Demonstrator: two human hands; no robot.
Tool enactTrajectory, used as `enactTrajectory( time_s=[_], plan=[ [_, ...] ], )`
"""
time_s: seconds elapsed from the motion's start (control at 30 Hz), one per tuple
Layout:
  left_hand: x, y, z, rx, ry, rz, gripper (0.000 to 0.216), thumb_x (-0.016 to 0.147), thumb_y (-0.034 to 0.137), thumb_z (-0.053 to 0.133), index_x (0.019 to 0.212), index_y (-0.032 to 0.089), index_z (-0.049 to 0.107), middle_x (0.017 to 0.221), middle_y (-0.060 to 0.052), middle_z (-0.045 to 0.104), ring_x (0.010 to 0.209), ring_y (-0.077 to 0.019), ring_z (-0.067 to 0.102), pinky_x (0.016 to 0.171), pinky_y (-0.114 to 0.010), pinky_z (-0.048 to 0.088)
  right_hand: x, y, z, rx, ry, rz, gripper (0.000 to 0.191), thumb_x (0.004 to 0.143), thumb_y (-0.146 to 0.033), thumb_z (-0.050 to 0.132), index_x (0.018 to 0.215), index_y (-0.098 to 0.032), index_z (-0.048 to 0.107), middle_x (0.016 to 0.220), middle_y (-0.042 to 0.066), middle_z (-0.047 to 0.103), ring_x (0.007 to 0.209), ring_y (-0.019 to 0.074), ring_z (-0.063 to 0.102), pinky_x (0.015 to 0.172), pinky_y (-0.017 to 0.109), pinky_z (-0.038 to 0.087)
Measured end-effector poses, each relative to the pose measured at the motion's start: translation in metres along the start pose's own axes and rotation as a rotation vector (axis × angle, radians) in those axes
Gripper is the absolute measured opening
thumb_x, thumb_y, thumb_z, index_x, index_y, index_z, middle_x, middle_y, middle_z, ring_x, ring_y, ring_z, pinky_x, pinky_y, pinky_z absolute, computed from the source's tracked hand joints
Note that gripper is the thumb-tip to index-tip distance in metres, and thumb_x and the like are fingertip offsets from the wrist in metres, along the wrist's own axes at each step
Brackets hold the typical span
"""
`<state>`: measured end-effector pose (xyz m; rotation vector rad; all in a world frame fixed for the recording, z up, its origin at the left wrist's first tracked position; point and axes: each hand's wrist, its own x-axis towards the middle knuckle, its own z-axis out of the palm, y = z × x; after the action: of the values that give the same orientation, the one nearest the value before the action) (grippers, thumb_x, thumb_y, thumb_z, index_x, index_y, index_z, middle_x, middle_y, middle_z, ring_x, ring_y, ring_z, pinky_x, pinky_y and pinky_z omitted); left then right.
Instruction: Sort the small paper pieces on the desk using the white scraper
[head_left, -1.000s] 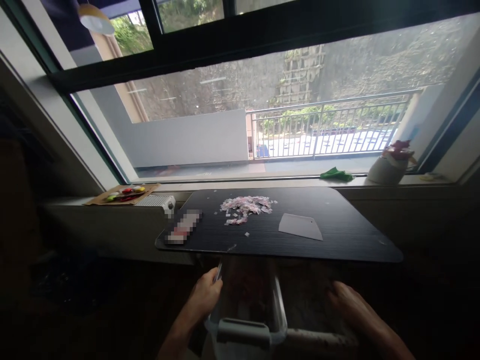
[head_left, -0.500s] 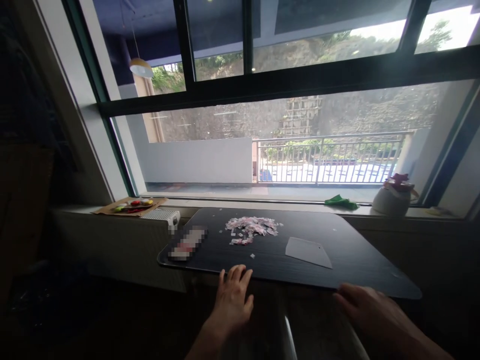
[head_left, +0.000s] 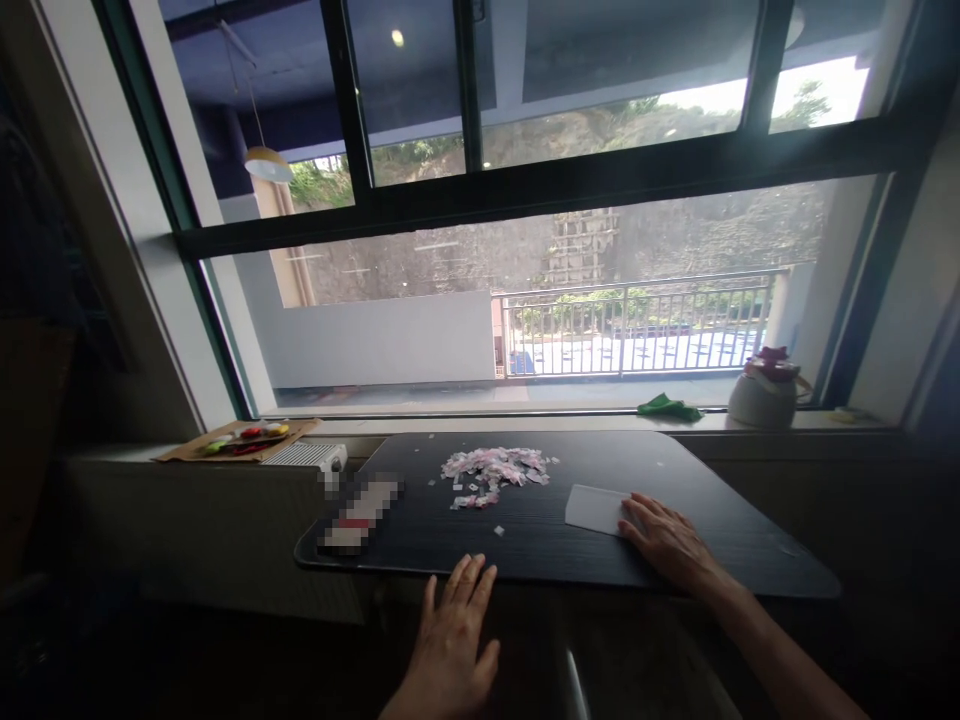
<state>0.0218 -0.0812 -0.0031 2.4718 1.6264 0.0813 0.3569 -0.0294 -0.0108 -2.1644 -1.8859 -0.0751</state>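
Note:
A thin, flat white sheet (head_left: 594, 509), four-sided and scraper-like, lies on the dark table (head_left: 540, 553). My right hand (head_left: 667, 535) rests over its right end, fingers stretched out and laid along it; that end is hidden beneath them. At the table's near edge is my left hand (head_left: 456, 625), its fingers spread and nothing in them. Beyond it, a loose heap of small pale pink and white paper-like scraps (head_left: 499, 466) covers the back middle of the table. One single scrap (head_left: 499, 530) lies apart, closer to my left hand.
A blurred-out dark-edged object (head_left: 361, 515) lies at the table's left end. Along the window sill are a brown board with colourful items (head_left: 244, 436), a green cloth (head_left: 669, 407) and a pale jug with a red top (head_left: 763, 390). A white radiator (head_left: 306, 456) stands left of the table.
My right hand has moved from the table's front edge forward and left onto the white sheet. My left hand stays near the front edge, fingers spread. The camera view has shifted slightly.

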Motion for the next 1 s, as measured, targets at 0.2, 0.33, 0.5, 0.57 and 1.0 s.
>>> enactTrajectory(
  time_s=[0.2,0.33,0.5,0.57,1.0],
  plan=[
    [0.022,0.020,0.022,0.202,0.211,0.965,0.040,0.098,0.022,0.043,0.138,0.029,0.047,0.146,-0.004,0.052,0.138,-0.0209,0.042,0.116,-0.047,0.032,0.000,-0.003,-0.002,-0.015,-0.002,0.011,0.047,0.093,-0.039,0.039,0.134,-0.024,0.057,0.150,0.009,0.049,0.140,0.0270,0.041,0.113,0.046,0.030],
    [0.044,0.040,0.039,0.355,0.064,1.080,0.013,0.096,0.030,0.054,0.097,0.022,0.065,0.098,0.000,0.072,0.096,-0.0167,0.064,0.089,-0.035,0.048,-0.002,-0.004,-0.004,-0.022,-0.019,0.012,0.047,0.093,-0.040,0.039,0.134,-0.024,0.056,0.150,0.009,0.049,0.139,0.0265,0.042,0.113,0.046,0.031],
    [0.046,0.039,0.050,0.386,0.099,1.066,0.013,0.094,0.032,0.058,0.088,0.022,0.065,0.091,0.000,0.069,0.092,-0.0170,0.061,0.072,-0.030,0.042,-0.004,-0.005,-0.008,-0.031,-0.034,0.005,0.048,0.095,-0.040,0.037,0.136,-0.023,0.054,0.152,0.010,0.046,0.140,0.0258,0.040,0.114,0.046,0.029],
    [0.042,0.035,0.051,0.387,0.119,1.085,0.015,0.093,0.033,0.060,0.086,0.022,0.065,0.091,0.000,0.069,0.094,-0.0170,0.060,0.067,-0.029,0.038,-0.004,-0.005,-0.009,-0.027,-0.036,0.006,0.048,0.095,-0.039,0.037,0.136,-0.022,0.054,0.152,0.011,0.047,0.140,0.0262,0.041,0.113,0.046,0.029],
    [0.051,0.043,0.046,0.260,-0.087,0.949,0.008,0.088,0.033,0.067,0.089,0.025,0.069,0.098,-0.001,0.067,0.101,-0.0196,0.057,0.055,-0.027,0.030,-0.001,-0.004,-0.008,0.030,-0.006,-0.019,0.053,0.089,-0.047,0.044,0.135,-0.023,0.055,0.150,0.010,0.049,0.141,0.0289,0.039,0.113,0.047,0.031]
  ],
)
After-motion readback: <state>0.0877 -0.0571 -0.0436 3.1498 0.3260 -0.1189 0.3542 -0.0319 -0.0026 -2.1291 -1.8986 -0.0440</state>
